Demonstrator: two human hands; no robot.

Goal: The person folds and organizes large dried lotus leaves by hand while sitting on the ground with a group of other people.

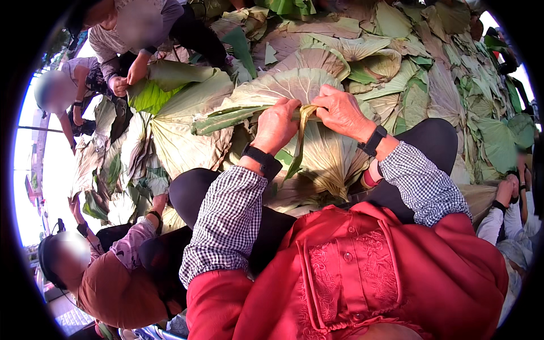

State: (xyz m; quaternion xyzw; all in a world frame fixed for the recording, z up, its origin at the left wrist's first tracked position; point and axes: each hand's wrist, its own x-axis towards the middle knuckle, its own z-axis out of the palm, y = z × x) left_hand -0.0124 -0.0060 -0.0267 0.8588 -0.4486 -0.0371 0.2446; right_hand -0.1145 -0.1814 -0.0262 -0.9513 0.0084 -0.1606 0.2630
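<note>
Over my lap, my left hand (277,125) and my right hand (341,110) pinch the gathered edge of a large, half-dried leaf, which looks like a lotus leaf (278,88). Its pale veined blade fans out away from me, and a green fold runs to the left. Between my fingertips a twisted yellow-green strip of leaf (302,131) hangs down. Below my hands lies another pale leaf (329,157) with ribs meeting at a point near my knees. My fingertips hide part of the gathered edge.
Overlapping leaves (442,85) cover the ground ahead and right. A person at upper left holds a green leaf (157,97). Another person in a brown top (119,289) sits close on my left. On the right, other hands (505,189) are near the leaves. My bent knees (429,140) flank my hands.
</note>
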